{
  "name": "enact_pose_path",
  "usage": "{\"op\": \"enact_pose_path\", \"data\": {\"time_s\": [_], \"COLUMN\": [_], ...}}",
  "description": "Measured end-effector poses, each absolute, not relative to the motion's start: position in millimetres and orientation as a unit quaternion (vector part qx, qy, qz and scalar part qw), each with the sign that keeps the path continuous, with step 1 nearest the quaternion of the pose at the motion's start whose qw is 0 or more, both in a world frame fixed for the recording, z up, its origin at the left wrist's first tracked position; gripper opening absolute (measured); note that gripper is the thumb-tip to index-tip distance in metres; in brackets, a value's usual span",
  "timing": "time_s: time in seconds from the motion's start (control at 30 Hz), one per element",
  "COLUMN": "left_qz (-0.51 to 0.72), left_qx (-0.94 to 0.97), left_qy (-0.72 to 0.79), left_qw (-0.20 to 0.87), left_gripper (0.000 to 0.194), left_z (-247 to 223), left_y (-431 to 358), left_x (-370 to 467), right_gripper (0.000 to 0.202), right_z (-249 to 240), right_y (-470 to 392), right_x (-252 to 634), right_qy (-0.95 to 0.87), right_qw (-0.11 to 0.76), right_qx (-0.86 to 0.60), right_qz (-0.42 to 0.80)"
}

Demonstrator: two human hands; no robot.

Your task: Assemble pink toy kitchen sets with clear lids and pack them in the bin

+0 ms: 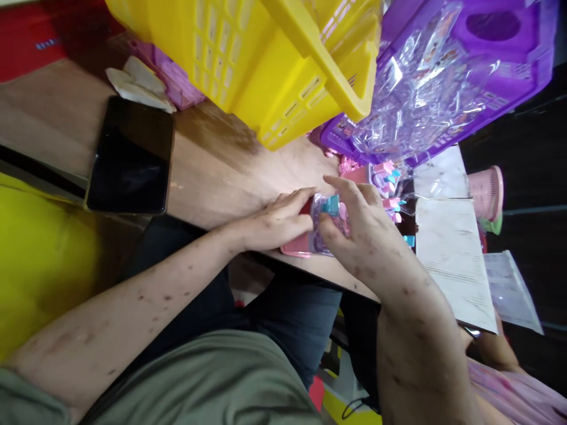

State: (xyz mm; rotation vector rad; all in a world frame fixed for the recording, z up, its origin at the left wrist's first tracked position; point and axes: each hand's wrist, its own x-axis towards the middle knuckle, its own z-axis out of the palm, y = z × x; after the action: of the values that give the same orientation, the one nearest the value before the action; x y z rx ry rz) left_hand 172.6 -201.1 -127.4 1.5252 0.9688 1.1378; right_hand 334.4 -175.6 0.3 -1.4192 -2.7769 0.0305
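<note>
At the table's front edge sits a clear plastic blister shell [317, 233] with a teal piece [330, 205] and small pink pieces [343, 217] in it. It rests on or against a pink block [296, 247]. My left hand [283, 223] lies on the block at the shell's left side, fingers stretched out and thumb apart. Over the shell's right side my right hand [361, 227] is spread, its thumb near the teal piece and its index finger lifted. The right hand hides part of the shell, and whether its other fingers touch the pieces cannot be seen.
A yellow basket [239, 65] and a purple basket [522, 59] holding clear plastic shells stand behind. More pink and teal pieces [386, 177] lie right of my hands. A black phone [130, 156] lies left. White cardboard [452, 260] and another person's arm [498, 348] are at right.
</note>
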Motion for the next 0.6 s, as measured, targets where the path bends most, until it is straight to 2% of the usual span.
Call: {"op": "enact_pose_path", "data": {"time_s": [0.13,0.27,0.37,0.47,0.53,0.6], "left_qz": [0.491,0.492,0.5,0.507,0.51,0.509], "left_qx": [0.589,0.589,0.577,0.57,0.568,0.568], "left_qy": [0.457,0.477,0.479,0.478,0.477,0.481], "left_qw": [0.451,0.429,0.432,0.435,0.435,0.432], "left_gripper": [0.051,0.054,0.053,0.053,0.054,0.055], "left_z": [-125.3,-121.9,-121.9,-124.4,-126.1,-127.2], "left_y": [-205.4,-211.8,-211.9,-210.0,-209.2,-209.1], "left_x": [185.3,195.3,197.4,198.9,200.2,201.5], "right_gripper": [0.061,0.051,0.055,0.061,0.059,0.054], "right_z": [2.1,-1.2,-3.2,-1.0,0.7,0.3], "right_y": [-171.8,-173.6,-178.9,-182.0,-180.4,-176.5], "right_x": [336.1,333.1,322.6,309.7,305.3,306.0], "right_qy": [-0.891,-0.9,-0.887,-0.868,-0.864,-0.874], "right_qw": [-0.001,-0.002,-0.005,-0.054,-0.075,-0.053], "right_qx": [-0.454,-0.435,-0.461,-0.484,-0.487,-0.475], "right_qz": [0.017,0.02,-0.028,-0.091,-0.101,-0.089]}}
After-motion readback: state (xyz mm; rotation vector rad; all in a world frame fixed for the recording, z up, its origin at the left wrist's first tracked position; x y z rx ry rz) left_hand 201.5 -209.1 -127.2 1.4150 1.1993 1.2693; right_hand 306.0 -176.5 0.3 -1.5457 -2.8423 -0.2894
